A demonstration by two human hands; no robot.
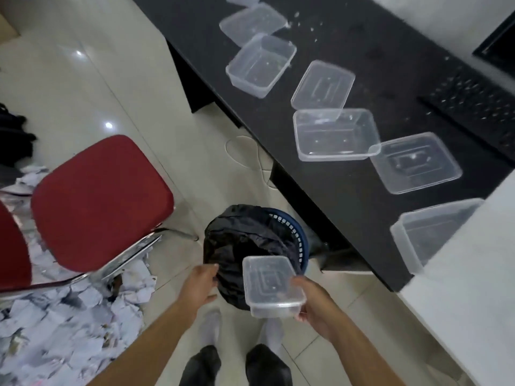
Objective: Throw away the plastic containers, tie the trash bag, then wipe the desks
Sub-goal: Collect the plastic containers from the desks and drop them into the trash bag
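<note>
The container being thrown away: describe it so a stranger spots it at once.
Find the black desk on the right, then the bag-lined blue bin on the floor beside it. Above the bin, the right hand grips a clear plastic container. It alone is off the desk.

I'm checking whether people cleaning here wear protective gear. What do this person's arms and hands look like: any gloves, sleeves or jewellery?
No gloves: the left hand and right hand are bare. The left forearm and right forearm are bare too, with no sleeve showing down to the frame's bottom edge. No watch, bracelet or ring shows on the wrists or the fingers in view.
</note>
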